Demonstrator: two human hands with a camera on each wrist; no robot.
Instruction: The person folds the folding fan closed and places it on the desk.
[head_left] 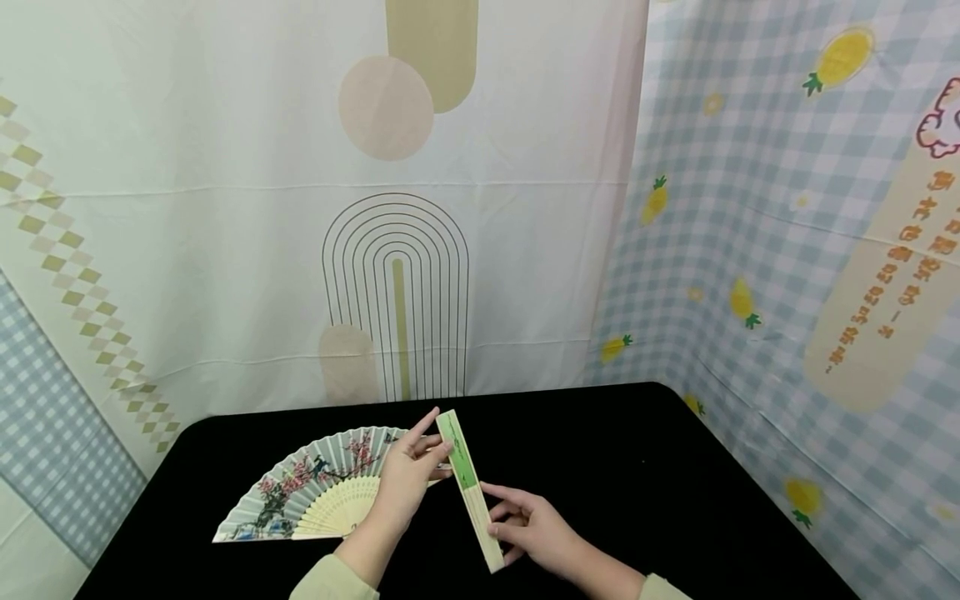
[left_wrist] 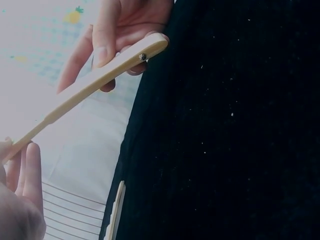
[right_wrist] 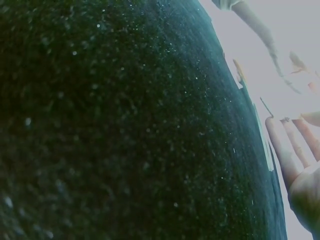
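Note:
A folded hand fan point(head_left: 471, 492), with a green upper part and pale ribs, is held tilted above the table between both hands. Near its upper end, my left hand point(head_left: 408, 471) pinches it with thumb and fingers. My right hand point(head_left: 534, 525) grips the lower, pale end. In the left wrist view the folded fan point(left_wrist: 95, 80) is seen edge-on, a small rivet point(left_wrist: 143, 57) near its rounded end. Behind my left hand, a spread fan point(head_left: 285, 487) with pink blossoms lies on the table, partly covered by that hand. The right wrist view is washed out around my right hand point(right_wrist: 305, 170).
A black-covered table point(head_left: 637, 500) with rounded far corners lies under the hands. Behind it hangs a pale patterned curtain point(head_left: 540, 275). A blue checked cloth point(head_left: 720, 333) with pineapples closes off the right side.

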